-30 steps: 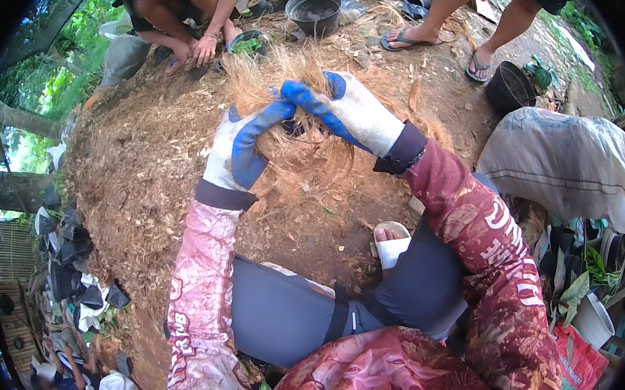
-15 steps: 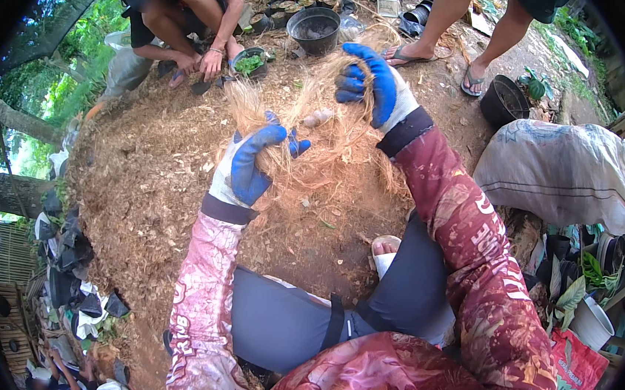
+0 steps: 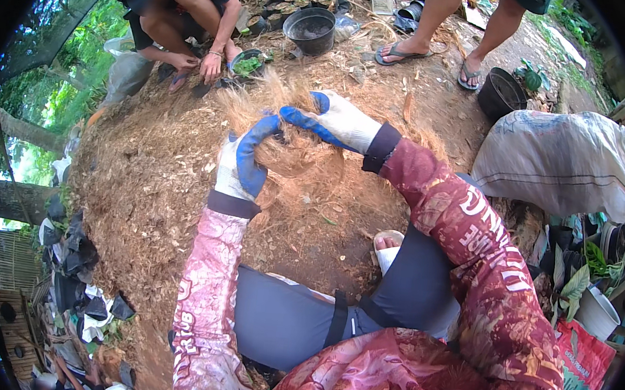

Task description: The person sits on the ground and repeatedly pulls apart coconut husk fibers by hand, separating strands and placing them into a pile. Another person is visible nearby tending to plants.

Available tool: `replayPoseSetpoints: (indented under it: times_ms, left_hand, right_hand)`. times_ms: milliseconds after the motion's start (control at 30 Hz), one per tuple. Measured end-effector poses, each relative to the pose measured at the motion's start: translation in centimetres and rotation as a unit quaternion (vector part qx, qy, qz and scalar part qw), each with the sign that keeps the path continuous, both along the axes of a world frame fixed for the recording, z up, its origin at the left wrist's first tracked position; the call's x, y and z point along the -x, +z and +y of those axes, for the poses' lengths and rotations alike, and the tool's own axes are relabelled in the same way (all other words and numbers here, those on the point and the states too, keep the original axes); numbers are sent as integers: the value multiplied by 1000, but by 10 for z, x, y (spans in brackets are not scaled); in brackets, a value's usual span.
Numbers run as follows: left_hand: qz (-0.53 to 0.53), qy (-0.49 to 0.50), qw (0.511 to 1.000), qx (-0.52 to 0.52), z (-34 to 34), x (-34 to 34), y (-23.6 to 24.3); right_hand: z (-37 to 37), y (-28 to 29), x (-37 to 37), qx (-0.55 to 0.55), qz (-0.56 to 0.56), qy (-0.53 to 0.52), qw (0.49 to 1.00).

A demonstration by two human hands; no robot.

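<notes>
My left hand (image 3: 245, 161), in a white glove with blue coating, grips a loose tuft of pale brown coir-like fibre (image 3: 286, 155) in front of me. My right hand (image 3: 331, 121), gloved alike, is closed on the same fibre, its fingertips close to those of my left. Wispy strands stick up above both hands and spread out around and below them, over brown dirt scattered with shreds and chips (image 3: 143, 180).
A crouching person (image 3: 194, 21) handles a small potted plant (image 3: 248, 63) at upper left; another stands in sandals (image 3: 403, 51) at upper right. Black pots (image 3: 308, 31), a large white woven sack (image 3: 557, 164), black bags (image 3: 65, 262) and a white bucket (image 3: 595, 316) lie around.
Half a second ago my hands were pulled apart with fibre stretched between them; my right hand has since moved left and down, back against my left, as it was a second ago.
</notes>
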State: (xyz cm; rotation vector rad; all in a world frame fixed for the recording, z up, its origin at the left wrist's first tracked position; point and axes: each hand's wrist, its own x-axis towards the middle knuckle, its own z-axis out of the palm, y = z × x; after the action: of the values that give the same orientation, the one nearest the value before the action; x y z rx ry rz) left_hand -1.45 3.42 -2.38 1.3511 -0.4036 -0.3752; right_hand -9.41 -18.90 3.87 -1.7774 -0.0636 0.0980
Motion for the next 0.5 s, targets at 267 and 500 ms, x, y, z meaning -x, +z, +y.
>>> replayPoseSetpoints:
  times_ms: [267, 500]
  left_hand:
    - [52, -102, 991, 68, -2, 1, 4]
    - [-481, -5, 861, -166, 14, -3, -6]
  right_hand:
    - [3, -7, -3, -82, -22, 3, 996]
    - [0, -11, 4, 134, -57, -37, 989]
